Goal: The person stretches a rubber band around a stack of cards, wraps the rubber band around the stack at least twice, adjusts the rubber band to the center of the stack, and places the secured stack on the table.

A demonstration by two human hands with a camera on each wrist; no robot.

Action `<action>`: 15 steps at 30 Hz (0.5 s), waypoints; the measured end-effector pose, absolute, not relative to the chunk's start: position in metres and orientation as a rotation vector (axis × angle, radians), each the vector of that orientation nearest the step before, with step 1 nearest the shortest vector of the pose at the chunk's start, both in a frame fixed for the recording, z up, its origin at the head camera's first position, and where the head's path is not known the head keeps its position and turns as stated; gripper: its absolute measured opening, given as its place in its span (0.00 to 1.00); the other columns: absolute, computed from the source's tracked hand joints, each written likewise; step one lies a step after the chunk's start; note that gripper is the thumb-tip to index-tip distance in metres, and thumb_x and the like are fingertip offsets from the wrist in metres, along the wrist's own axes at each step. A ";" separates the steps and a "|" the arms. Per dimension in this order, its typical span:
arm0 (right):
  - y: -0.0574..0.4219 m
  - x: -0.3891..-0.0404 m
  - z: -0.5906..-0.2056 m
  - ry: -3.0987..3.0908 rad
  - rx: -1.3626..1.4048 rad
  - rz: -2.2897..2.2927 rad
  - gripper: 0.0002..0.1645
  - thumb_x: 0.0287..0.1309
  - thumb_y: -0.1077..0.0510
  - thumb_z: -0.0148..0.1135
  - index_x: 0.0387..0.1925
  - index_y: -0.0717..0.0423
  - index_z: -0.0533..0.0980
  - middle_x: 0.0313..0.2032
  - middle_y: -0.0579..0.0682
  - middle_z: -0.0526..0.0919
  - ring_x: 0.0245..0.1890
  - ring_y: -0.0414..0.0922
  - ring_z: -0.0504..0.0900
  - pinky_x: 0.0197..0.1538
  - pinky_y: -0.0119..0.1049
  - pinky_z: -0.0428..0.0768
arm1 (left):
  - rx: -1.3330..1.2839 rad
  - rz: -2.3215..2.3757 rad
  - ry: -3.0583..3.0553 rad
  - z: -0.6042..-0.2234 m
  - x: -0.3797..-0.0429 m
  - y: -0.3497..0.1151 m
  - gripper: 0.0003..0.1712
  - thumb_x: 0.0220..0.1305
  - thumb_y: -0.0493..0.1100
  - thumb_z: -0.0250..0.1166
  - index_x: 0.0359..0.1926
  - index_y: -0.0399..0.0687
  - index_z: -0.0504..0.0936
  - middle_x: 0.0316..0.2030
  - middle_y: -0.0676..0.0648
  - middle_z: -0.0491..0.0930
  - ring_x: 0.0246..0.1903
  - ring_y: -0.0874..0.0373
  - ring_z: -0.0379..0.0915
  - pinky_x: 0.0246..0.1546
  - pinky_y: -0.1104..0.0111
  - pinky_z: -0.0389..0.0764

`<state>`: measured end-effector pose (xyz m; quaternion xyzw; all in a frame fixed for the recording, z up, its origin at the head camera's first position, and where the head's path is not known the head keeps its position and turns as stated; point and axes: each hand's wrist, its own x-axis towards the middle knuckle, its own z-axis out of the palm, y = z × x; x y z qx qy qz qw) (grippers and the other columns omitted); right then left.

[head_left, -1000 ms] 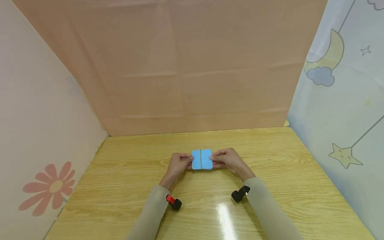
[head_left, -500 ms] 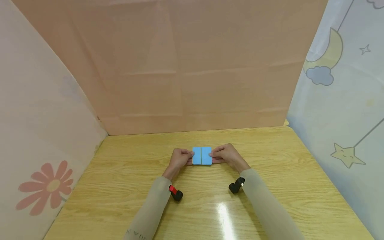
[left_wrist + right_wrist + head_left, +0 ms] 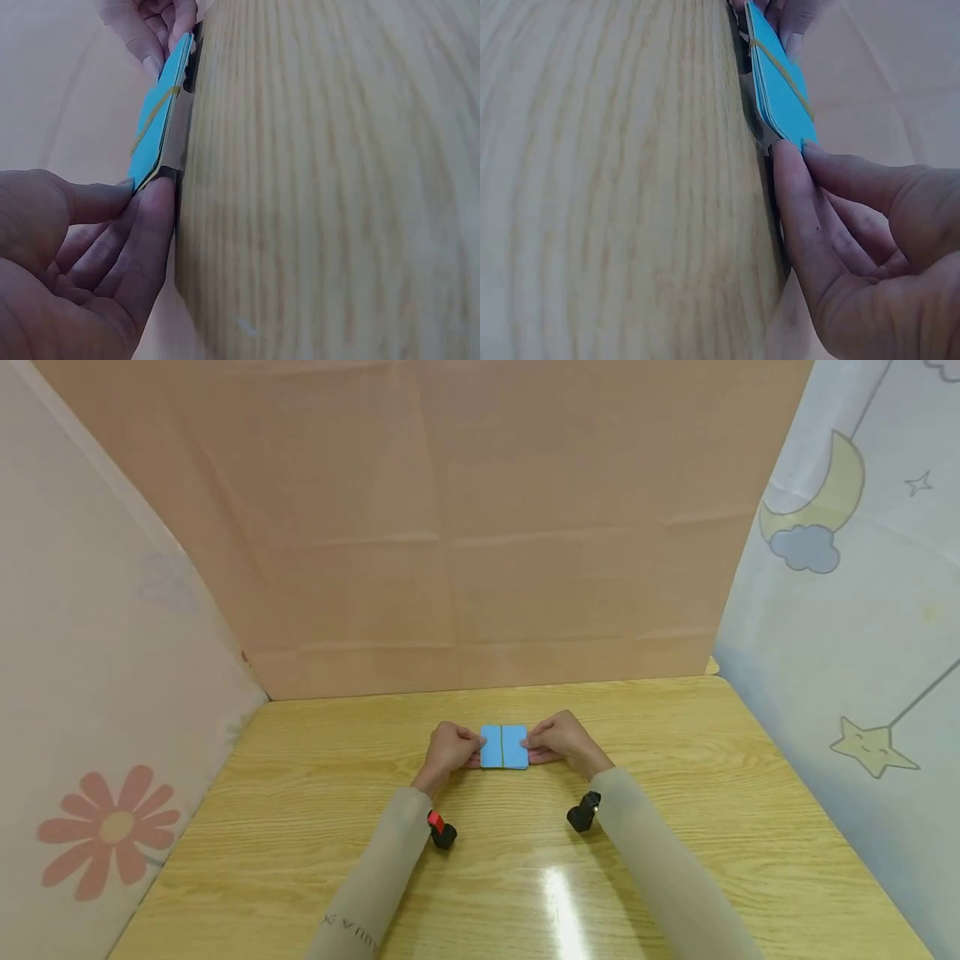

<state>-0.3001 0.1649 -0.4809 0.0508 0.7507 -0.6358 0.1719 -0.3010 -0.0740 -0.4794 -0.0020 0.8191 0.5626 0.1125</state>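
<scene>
A small stack of light-blue cards (image 3: pixel 491 747) with rounded corners is held level just above the table, a tan rubber band (image 3: pixel 784 75) round its middle. My left hand (image 3: pixel 452 748) pinches the stack's left edge, thumb on top and fingers beneath. At the opposite edge my right hand (image 3: pixel 564 741) pinches it the same way. Several thin layers show along the side of the stack in both wrist views. The underside of the cards is hidden.
The wood-grain table (image 3: pixel 360 727) stretches around both hands. A tan sheet (image 3: pixel 465 527) rises along the table's back edge. Patterned walls stand at the left (image 3: pixel 90 652) and right (image 3: pixel 810 635). Both wrists carry small black cameras.
Both hands, still gripping the card stack, have moved slightly forward, away from the body. Their grip looks the same.
</scene>
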 end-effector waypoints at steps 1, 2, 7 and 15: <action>0.164 -0.301 -0.481 2.137 0.147 -1.799 0.14 0.69 0.68 0.66 0.52 0.73 0.83 0.47 0.65 0.90 0.30 0.44 0.91 0.40 0.38 0.91 | 0.000 1.639 2.415 -0.478 -0.301 -0.074 0.09 0.72 0.36 0.68 0.41 0.32 0.91 0.33 0.37 0.89 0.24 0.59 0.85 0.31 0.68 0.90; 0.164 -0.302 -0.481 2.144 0.147 -1.793 0.14 0.69 0.68 0.66 0.52 0.74 0.83 0.46 0.65 0.90 0.30 0.44 0.92 0.40 0.38 0.91 | 0.006 1.629 2.428 -0.478 -0.301 -0.073 0.09 0.71 0.36 0.68 0.40 0.32 0.91 0.32 0.38 0.89 0.24 0.59 0.85 0.30 0.68 0.90; 0.163 -0.305 -0.480 2.185 0.151 -1.764 0.14 0.70 0.69 0.63 0.52 0.74 0.83 0.47 0.67 0.90 0.30 0.44 0.92 0.40 0.38 0.91 | 0.060 1.546 2.554 -0.479 -0.306 -0.071 0.10 0.71 0.38 0.69 0.35 0.35 0.92 0.27 0.40 0.89 0.22 0.57 0.84 0.27 0.68 0.88; 0.157 -0.306 -0.477 2.276 0.151 -1.708 0.10 0.65 0.68 0.69 0.45 0.73 0.86 0.42 0.64 0.92 0.28 0.43 0.91 0.37 0.37 0.91 | 0.056 1.318 2.784 -0.481 -0.312 -0.067 0.14 0.67 0.43 0.74 0.26 0.41 0.92 0.19 0.46 0.86 0.17 0.60 0.76 0.20 0.72 0.75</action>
